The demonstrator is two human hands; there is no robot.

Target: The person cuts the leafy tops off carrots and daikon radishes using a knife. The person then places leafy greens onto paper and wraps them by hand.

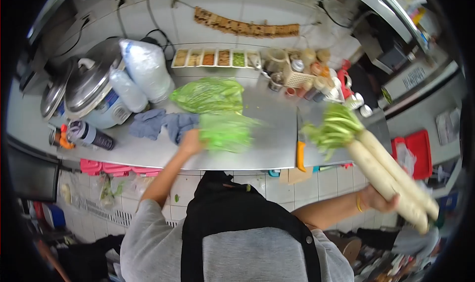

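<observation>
Two white daikon radishes (382, 170) with trimmed green tops are in my right hand (380, 200), which is closed around them near their lower ends. They slant beyond the counter's right front edge, tops toward the counter. My left hand (192, 142) is at the front of the counter, closed on a light-green plastic bag (225, 132) that is smeared by motion. Another green plastic bag (208, 95) lies crumpled just behind it. A blue-grey cloth (151, 123) lies beside my left hand. Between the bags and the daikon lies a knife with an orange handle (301, 155).
Rice cookers (91, 86), filled clear plastic bags (146, 64) and a dark bottle (91, 135) crowd the steel counter's left. A condiment rack (216, 58) runs along the back. Jars and a basket (297, 79) stand at back right. A red bin (420, 155) sits beyond the daikon.
</observation>
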